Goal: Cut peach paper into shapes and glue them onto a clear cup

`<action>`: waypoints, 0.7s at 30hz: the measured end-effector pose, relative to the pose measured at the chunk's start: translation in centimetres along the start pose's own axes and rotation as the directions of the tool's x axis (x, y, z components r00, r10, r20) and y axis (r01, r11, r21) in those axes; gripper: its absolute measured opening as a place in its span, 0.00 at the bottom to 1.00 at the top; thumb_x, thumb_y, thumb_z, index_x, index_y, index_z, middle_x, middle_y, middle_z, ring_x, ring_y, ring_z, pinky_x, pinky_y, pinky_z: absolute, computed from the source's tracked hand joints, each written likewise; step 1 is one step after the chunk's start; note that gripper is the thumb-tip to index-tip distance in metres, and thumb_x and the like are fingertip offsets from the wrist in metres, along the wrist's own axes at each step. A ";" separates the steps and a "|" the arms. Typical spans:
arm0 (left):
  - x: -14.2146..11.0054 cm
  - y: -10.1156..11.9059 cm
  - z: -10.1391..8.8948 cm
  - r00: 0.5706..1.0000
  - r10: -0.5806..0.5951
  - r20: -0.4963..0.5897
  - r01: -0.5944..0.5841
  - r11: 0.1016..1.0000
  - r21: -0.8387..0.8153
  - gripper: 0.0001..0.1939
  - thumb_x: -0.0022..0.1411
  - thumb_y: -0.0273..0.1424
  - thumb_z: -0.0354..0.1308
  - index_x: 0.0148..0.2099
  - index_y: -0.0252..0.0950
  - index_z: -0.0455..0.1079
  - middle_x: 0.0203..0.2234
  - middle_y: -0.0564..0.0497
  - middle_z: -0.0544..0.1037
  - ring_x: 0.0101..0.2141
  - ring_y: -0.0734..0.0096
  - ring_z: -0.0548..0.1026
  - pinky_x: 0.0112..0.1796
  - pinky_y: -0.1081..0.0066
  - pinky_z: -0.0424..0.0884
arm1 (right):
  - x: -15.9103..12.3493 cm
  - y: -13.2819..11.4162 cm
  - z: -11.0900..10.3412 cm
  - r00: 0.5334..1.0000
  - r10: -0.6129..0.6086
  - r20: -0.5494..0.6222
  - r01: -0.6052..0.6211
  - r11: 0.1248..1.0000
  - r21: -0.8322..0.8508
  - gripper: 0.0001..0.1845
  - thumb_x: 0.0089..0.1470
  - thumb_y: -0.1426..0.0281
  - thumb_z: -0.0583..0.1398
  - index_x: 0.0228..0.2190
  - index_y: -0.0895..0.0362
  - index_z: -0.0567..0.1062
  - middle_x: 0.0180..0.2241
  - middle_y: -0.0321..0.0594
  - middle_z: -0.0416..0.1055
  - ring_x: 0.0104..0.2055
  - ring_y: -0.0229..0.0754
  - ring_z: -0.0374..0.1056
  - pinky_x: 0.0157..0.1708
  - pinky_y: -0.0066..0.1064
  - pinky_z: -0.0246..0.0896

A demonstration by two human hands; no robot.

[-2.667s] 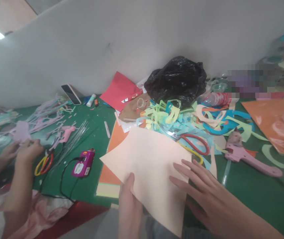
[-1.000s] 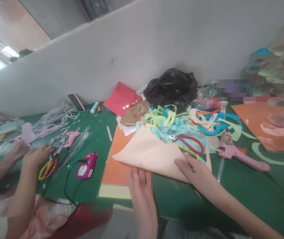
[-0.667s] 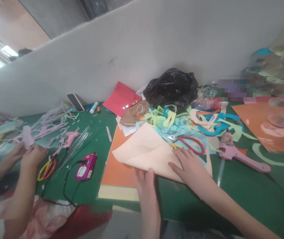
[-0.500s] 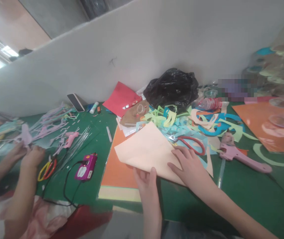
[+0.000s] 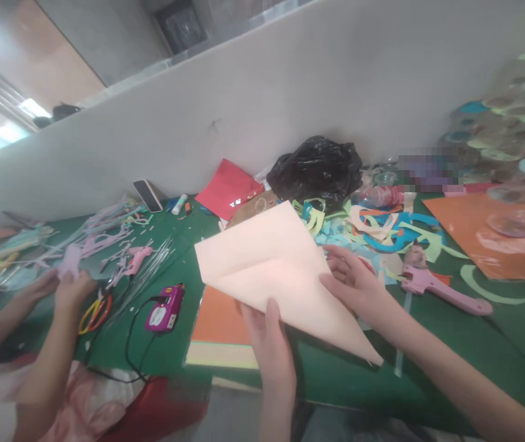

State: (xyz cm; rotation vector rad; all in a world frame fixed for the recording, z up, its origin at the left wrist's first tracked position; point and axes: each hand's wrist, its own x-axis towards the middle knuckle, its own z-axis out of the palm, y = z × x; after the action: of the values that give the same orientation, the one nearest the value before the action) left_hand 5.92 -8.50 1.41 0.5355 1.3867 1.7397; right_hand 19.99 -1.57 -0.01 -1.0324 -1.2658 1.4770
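Observation:
A folded sheet of pale peach paper point(image 5: 253, 264) is held tilted above the table in front of me. My left hand point(image 5: 265, 325) grips its lower edge, thumb on top and fingers underneath. At the right edge, my right hand point(image 5: 352, 279) has its thumb on the paper with the other fingers curled by the edge. One long corner of the sheet points down to the right, below that hand. Under the paper lie orange sheets point(image 5: 221, 316) in a clear sleeve. Red-handled scissors are mostly hidden behind the paper and my right hand.
Right of my hands lies a pink glue gun point(image 5: 446, 294). Paper scraps point(image 5: 382, 227), a black plastic bag point(image 5: 318, 169) and a red sheet point(image 5: 228, 187) fill the back. A purple box point(image 5: 165, 310) with a cable lies left. Beyond it, another person's hands point(image 5: 72, 288) hold a lilac piece.
The paper has been lifted and turned, its right corner now swung down and free. My right hand has moved from lying on the sheet to its right edge.

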 end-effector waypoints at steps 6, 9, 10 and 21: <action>3.6 0.6 2.5 0.975 0.110 0.193 -0.129 0.987 0.090 0.33 0.64 0.45 0.59 0.67 0.47 0.55 0.59 0.45 0.71 0.56 0.60 0.72 0.52 0.65 0.71 | 1.9 -2.6 -2.4 0.989 0.087 0.122 -0.076 0.993 -0.094 0.22 0.52 0.51 0.64 0.38 0.56 0.74 0.43 0.43 0.76 0.46 0.50 0.72 0.43 0.36 0.67; 6.4 -0.3 3.8 0.954 0.131 0.268 -0.180 0.969 0.169 0.31 0.65 0.46 0.57 0.65 0.44 0.56 0.51 0.44 0.76 0.49 0.61 0.77 0.45 0.66 0.74 | 3.2 -2.2 -3.6 0.995 0.073 0.063 -0.064 0.988 -0.138 0.21 0.52 0.50 0.63 0.35 0.56 0.76 0.38 0.41 0.77 0.43 0.49 0.72 0.43 0.36 0.66; 7.4 -0.7 4.2 0.948 0.143 0.284 -0.203 0.960 0.194 0.30 0.65 0.46 0.57 0.64 0.43 0.56 0.48 0.44 0.77 0.46 0.62 0.77 0.42 0.67 0.74 | 3.7 -1.9 -3.9 0.997 0.062 0.044 -0.054 0.987 -0.152 0.21 0.52 0.50 0.63 0.34 0.57 0.76 0.38 0.41 0.77 0.42 0.49 0.72 0.43 0.36 0.66; 11.8 -4.4 5.0 0.849 0.235 0.473 -0.374 0.900 0.224 0.21 0.67 0.39 0.55 0.58 0.38 0.60 0.50 0.41 0.77 0.46 0.62 0.78 0.44 0.65 0.75 | 4.4 0.6 -5.1 0.997 0.006 -0.076 -0.025 0.971 -0.239 0.19 0.46 0.52 0.63 0.30 0.56 0.76 0.34 0.42 0.77 0.41 0.50 0.72 0.45 0.40 0.67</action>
State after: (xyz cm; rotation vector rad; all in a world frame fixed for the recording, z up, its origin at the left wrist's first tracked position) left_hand 4.50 4.19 -3.12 1.3059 1.2937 1.5122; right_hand 23.80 3.91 -1.39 -1.2467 -1.4094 1.3055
